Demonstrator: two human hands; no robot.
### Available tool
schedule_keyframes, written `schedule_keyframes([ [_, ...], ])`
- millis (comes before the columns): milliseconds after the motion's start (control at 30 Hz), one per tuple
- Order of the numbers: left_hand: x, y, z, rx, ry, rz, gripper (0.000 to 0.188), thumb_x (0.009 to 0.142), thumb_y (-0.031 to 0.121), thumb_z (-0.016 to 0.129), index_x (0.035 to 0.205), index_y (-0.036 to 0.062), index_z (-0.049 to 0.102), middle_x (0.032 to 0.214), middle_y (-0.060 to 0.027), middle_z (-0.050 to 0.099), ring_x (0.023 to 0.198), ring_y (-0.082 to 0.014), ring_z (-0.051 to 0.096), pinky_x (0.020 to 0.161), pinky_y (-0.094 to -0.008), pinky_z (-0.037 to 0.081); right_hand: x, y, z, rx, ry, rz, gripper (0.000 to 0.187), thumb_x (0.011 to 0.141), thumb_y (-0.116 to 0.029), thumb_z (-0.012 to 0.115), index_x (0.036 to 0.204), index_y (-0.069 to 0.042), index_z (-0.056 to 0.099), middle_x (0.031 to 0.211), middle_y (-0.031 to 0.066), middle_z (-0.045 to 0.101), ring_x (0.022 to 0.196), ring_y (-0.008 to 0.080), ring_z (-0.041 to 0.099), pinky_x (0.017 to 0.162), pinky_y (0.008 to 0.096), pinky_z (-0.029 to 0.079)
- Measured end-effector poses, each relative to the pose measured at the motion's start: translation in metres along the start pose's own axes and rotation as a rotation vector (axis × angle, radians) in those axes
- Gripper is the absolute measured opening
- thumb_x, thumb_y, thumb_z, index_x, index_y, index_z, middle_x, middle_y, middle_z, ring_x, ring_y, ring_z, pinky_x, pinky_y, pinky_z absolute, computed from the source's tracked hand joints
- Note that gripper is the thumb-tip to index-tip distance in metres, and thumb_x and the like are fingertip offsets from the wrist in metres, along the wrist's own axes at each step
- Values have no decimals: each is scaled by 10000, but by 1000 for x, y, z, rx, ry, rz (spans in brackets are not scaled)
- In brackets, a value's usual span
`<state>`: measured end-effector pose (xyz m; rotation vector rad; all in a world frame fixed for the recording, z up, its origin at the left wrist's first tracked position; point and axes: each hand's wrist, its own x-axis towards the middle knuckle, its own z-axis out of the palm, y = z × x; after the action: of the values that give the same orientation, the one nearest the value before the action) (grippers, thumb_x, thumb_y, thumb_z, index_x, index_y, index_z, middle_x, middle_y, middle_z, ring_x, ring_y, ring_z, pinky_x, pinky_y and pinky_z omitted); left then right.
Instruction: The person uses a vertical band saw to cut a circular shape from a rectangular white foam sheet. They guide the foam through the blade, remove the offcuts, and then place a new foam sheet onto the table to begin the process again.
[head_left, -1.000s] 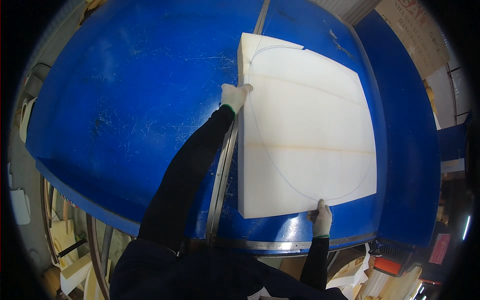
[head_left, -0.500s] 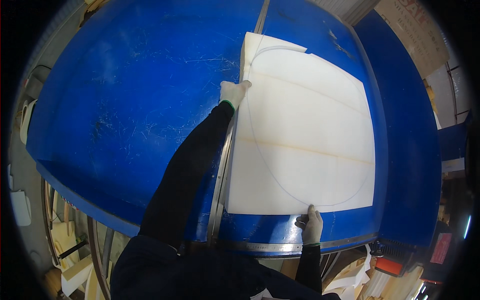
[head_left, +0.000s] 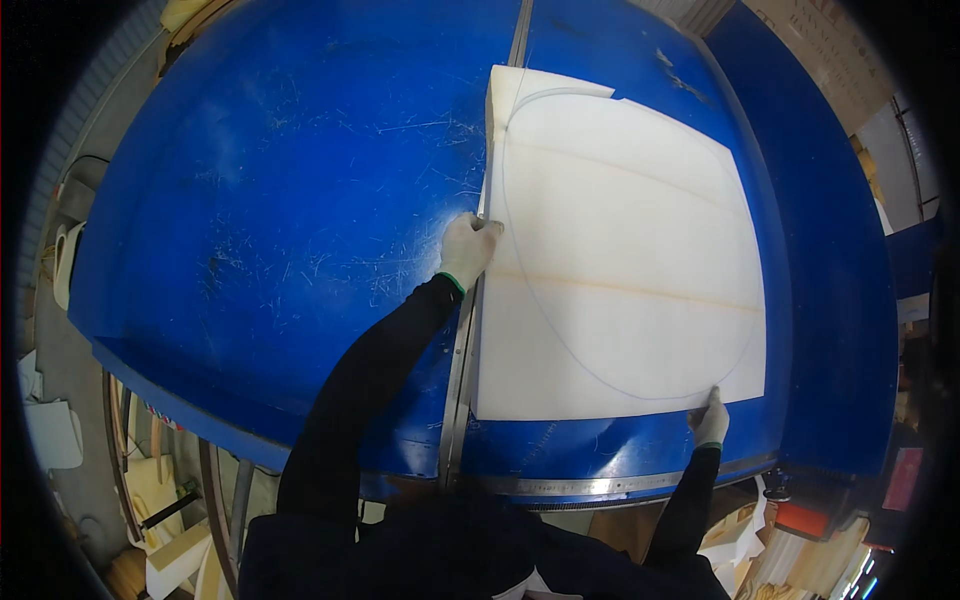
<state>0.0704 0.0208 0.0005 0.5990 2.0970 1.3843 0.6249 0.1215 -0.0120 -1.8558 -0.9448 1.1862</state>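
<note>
While left hand [head_left: 470,250] and right hand [head_left: 709,422] hold white slab [head_left: 630,250], grip pinching its edges — lettered board [head_left: 835,60] beyond

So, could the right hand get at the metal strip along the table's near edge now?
Probably yes: nothing visible stands between the right hand and the strip, though that hand touches the foam.

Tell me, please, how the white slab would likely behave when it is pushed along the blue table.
The white slab looks foam-like, so it is probably light for its size. Being broad and low on the shiny blue table, it would likely slide rather than tip.
</note>
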Motion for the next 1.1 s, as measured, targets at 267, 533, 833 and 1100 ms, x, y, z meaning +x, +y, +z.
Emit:
schedule_keyframes([
  [267,9,-7,4,-61,67,-18,364,860,314,703,934,-42,715,853,-208,731,830,-330,709,777,-409,534,-14,2,3,-50,12,-33,384,1029,-399,589,881,-44,587,660,45,558,531,160,553,465,306,470],
  [533,17,2,5,-81,105,-28,337,865,302,703,920,-31,716,799,-174,729,771,-283,708,745,-388,536,-28,8,8,-4,-1,-39,382,1033,-399,587,886,-46,592,658,50,566,533,159,557,472,306,476],
  [833,29,9,0,-39,119,-27,328,862,294,708,904,-32,714,768,-159,726,747,-271,709,724,-382,537,-49,5,20,3,-17,-47,363,1045,-376,565,893,-47,588,667,41,571,528,155,547,485,306,478],
  [1100,42,16,-1,-4,143,11,329,849,291,710,893,-35,714,786,-166,731,768,-270,718,740,-377,543,-64,6,31,34,-24,-28,370,1048,-381,564,885,-49,569,655,45,567,522,145,542,473,294,465],
])
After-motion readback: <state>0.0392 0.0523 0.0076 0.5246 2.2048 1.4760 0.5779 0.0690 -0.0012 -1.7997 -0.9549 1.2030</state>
